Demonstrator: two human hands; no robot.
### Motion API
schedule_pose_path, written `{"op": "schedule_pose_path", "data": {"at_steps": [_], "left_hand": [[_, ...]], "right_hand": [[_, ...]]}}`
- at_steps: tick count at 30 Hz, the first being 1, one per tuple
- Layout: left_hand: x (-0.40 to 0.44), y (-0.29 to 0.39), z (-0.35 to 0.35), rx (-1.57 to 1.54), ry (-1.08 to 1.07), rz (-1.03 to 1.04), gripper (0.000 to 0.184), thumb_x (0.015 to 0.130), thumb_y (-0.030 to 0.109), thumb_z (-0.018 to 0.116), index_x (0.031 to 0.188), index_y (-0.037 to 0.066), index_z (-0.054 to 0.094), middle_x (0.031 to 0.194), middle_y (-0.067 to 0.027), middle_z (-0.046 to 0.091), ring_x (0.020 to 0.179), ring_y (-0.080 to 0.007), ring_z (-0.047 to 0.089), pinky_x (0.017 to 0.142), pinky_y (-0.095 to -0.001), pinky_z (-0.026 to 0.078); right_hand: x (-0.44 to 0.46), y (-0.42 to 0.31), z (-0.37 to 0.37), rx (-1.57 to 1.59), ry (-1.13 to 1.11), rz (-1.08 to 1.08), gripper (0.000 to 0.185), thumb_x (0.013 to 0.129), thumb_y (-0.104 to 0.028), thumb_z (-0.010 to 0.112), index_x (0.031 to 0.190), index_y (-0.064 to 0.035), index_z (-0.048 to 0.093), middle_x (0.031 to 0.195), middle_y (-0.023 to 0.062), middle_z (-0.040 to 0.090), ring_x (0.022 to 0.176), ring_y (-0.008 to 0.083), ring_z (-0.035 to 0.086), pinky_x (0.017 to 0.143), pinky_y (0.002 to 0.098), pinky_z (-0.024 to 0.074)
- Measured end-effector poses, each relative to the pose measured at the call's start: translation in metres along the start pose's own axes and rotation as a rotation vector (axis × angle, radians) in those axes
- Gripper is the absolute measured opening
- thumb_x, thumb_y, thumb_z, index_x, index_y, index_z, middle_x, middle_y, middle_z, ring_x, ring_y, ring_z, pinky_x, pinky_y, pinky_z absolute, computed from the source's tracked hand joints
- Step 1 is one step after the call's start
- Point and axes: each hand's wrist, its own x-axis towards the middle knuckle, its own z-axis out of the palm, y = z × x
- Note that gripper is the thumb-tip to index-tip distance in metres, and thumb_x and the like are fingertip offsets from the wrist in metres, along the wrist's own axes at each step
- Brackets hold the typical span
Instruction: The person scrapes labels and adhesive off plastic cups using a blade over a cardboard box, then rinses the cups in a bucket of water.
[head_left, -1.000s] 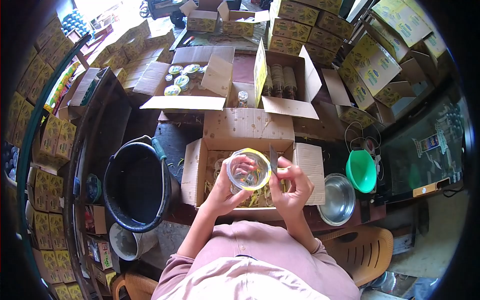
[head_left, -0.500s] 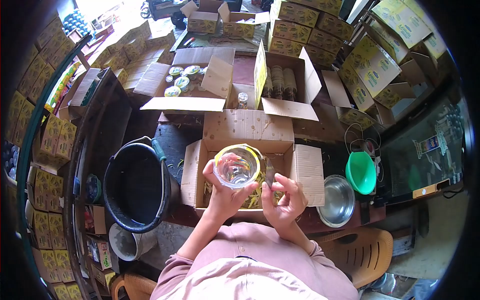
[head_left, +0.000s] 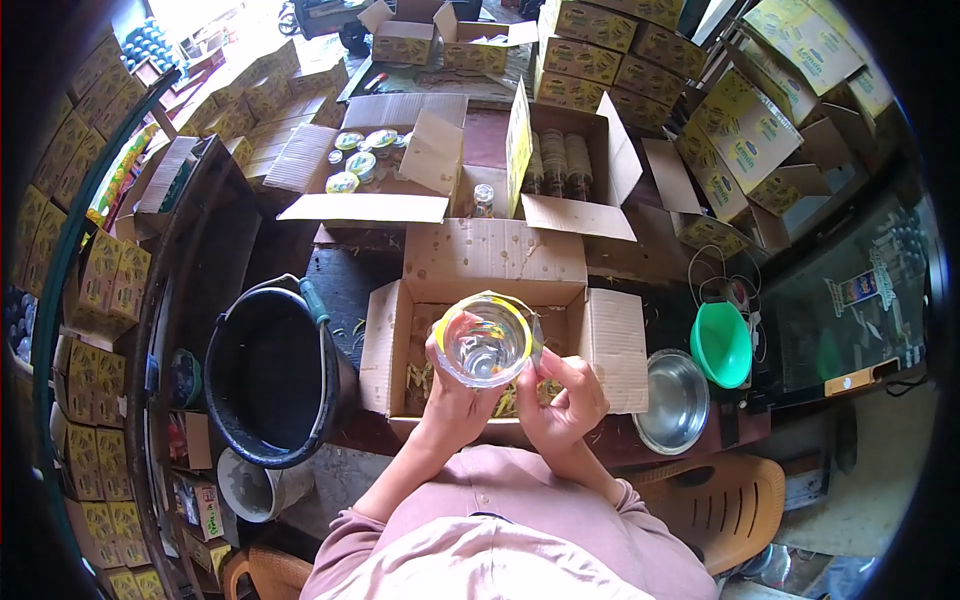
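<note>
My left hand (head_left: 455, 405) is wrapped round a clear plastic cup (head_left: 485, 345) with a yellow band at its rim, its mouth facing the camera. My right hand (head_left: 562, 400) pinches a small dark blade (head_left: 537, 340), which stands against the cup's right edge. Both hands are above an open cardboard box (head_left: 425, 290) that holds yellow-green strips (head_left: 418, 383). The lower part of the cup is hidden behind its rim and my fingers.
A black bucket (head_left: 268, 375) stands left of the box, a grey bucket (head_left: 250, 485) below it. To the right are a metal bowl (head_left: 672, 400) and a green basin (head_left: 721, 345). Behind, open boxes hold lidded cups (head_left: 362, 165) and stacked cups (head_left: 578, 165).
The cup first moved left and down, then slightly back right. My right hand has come lower and left, bringing the blade from upright beside the cup to against its edge.
</note>
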Motion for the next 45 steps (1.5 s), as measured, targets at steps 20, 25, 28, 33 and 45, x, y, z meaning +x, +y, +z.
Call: {"op": "schedule_pose_path", "data": {"at_steps": [20, 25, 28, 33, 45], "left_hand": [[0.004, -0.006, 0.0, -0.46, -0.057, -0.163, 0.063, 0.081, 0.01, 0.057, 0.128, 0.0, 0.016, 0.118, -0.0174, 0.036, 0.106, -0.0232, 0.045, 0.091, -0.0346, 0.037], [0.009, -0.004, -0.002, -0.57, 0.021, -0.113, 0.06, 0.082, 0.007, 0.053, 0.128, 0.002, 0.015, 0.116, -0.0163, 0.039, 0.104, -0.0213, 0.045, 0.089, -0.0329, 0.038], [0.006, -0.011, -0.002, -0.59, -0.008, -0.138, 0.061, 0.081, 0.008, 0.055, 0.127, 0.003, 0.014, 0.115, -0.0166, 0.039, 0.103, -0.021, 0.046, 0.088, -0.0337, 0.039], [0.008, -0.002, -0.002, -0.497, 0.033, -0.063, 0.068, 0.075, 0.011, 0.066, 0.123, 0.005, 0.018, 0.108, -0.0152, 0.044, 0.097, -0.0211, 0.05, 0.084, -0.0353, 0.042], [0.007, -0.006, -0.013, -0.353, -0.002, -0.042, 0.063, 0.061, 0.01, 0.072, 0.114, 0.001, 0.04, 0.114, -0.0126, 0.041, 0.1, -0.0216, 0.051, 0.085, -0.0323, 0.043]], "right_hand": [[0.018, 0.009, -0.001, 0.076, -0.054, 0.167, 0.027, 0.067, 0.003, 0.067, 0.093, -0.0036, 0.06, 0.065, 0.0069, 0.057, 0.056, 0.0136, 0.058, 0.05, 0.0231, 0.0456], [0.013, 0.01, -0.001, 0.035, -0.088, 0.131, 0.032, 0.067, 0.004, 0.067, 0.097, -0.0037, 0.059, 0.066, 0.007, 0.059, 0.056, 0.0138, 0.059, 0.052, 0.0235, 0.0477], [0.006, 0.01, 0.0, 0.009, -0.075, 0.12, 0.034, 0.067, 0.003, 0.067, 0.099, -0.0035, 0.058, 0.067, 0.0067, 0.059, 0.057, 0.0144, 0.06, 0.052, 0.0236, 0.0478], [0.006, 0.009, -0.002, -0.028, -0.107, 0.086, 0.035, 0.066, 0.003, 0.067, 0.1, -0.0035, 0.058, 0.069, 0.0069, 0.061, 0.057, 0.0149, 0.06, 0.053, 0.0243, 0.0484], [0.014, 0.015, -0.013, 0.076, -0.195, 0.111, 0.038, 0.067, 0.002, 0.068, 0.104, -0.0045, 0.057, 0.066, 0.0071, 0.061, 0.056, 0.0156, 0.06, 0.053, 0.0253, 0.047]]}}
